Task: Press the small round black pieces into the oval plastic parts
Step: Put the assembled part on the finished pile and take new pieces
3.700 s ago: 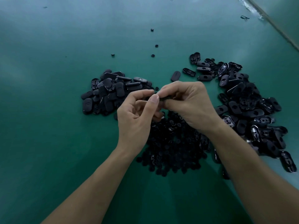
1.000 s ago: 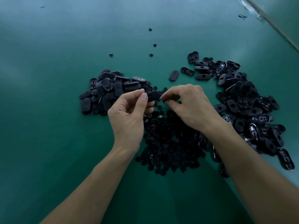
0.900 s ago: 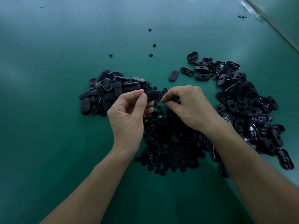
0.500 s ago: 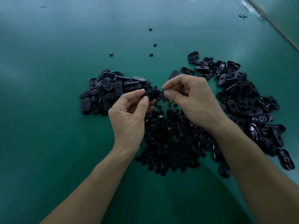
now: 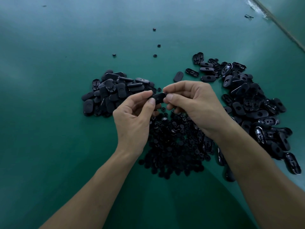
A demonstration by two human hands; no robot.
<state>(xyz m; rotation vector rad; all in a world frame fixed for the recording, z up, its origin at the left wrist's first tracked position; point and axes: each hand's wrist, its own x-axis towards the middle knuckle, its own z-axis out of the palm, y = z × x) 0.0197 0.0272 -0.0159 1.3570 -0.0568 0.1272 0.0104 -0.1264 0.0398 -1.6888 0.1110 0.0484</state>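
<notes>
— Where's the oval part [image 5: 158, 97] on your feed?

— I see it held up off the green table [image 5: 49, 121], between the two hands. It lies roughly level, with its long side running left to right. It's above the far edge of the heap of round pieces [image 5: 175, 146].

— Who has hold of it?

— The left hand [image 5: 132, 119] pinches its left end between thumb and forefinger, and the other fingers are curled in underneath. The right hand [image 5: 196, 104] meets its right end. Its forefinger and thumb are pressed together on a small round piece [image 5: 165, 92] right at the part's upper edge. That piece is a tiny dark dot from here, so I can't tell whether it's seated in the part or only touching it.

— And around the hands?

— I have one pile of oval parts [image 5: 115, 93] to the left, just beyond the left hand. A bigger spread of oval parts [image 5: 252, 109] is on the right, running down past the right forearm. One lone oval [image 5: 178, 76] lies between them, just beyond the right knuckles. Four stray round pieces [image 5: 159, 45] sit farther out on the table, well apart from the piles.
</notes>
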